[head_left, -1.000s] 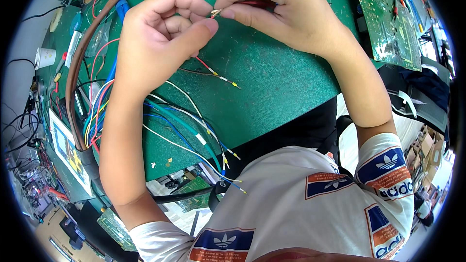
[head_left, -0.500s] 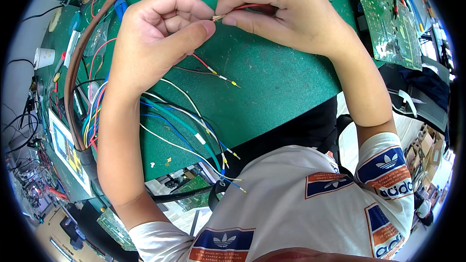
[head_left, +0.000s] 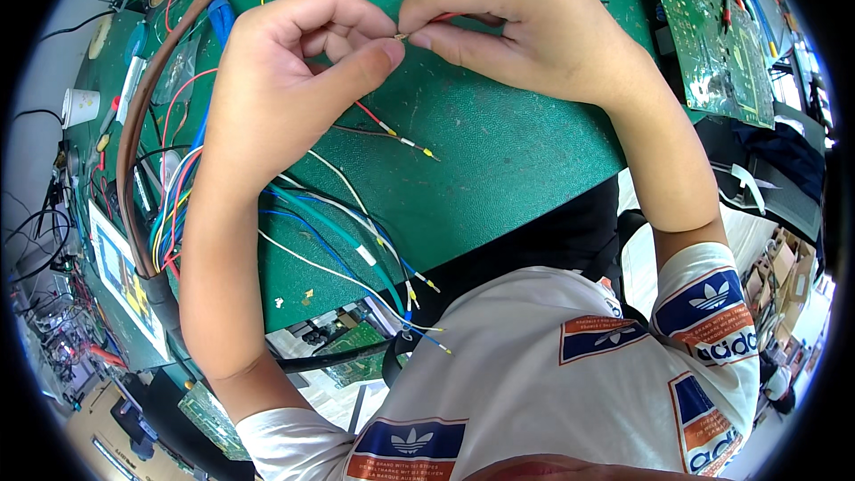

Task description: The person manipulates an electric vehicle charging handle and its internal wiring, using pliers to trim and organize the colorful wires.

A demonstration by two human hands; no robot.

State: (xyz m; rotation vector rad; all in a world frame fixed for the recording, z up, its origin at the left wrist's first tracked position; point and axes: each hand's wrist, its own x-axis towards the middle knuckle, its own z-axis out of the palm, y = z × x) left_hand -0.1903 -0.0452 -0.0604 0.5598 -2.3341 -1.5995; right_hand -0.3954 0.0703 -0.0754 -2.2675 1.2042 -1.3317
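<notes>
Above the green mat, my left hand (head_left: 294, 80) and my right hand (head_left: 534, 36) meet fingertip to fingertip. Between thumb and index finger, my right hand pinches a thin red wire (head_left: 451, 15). Its small copper-coloured end shows in the narrow gap between the hands. My left thumb and index finger are closed on the tip of that end; the rest is hidden by the fingers. Below my left wrist lies a fan of loose wires, among them a green wire (head_left: 331, 224) with a white band and a red wire with a yellow ferrule (head_left: 431, 152).
A green mat (head_left: 499, 160) covers the table. Thick brown cable (head_left: 134, 142) curves along the left, near a white paper cup (head_left: 81, 105). Green circuit boards (head_left: 712, 36) lie at the far right. The table's front edge runs diagonally above my lap.
Both hands have shifted very slightly right, still pinching at the wire end. Less of the copper-coloured end shows between the fingertips.
</notes>
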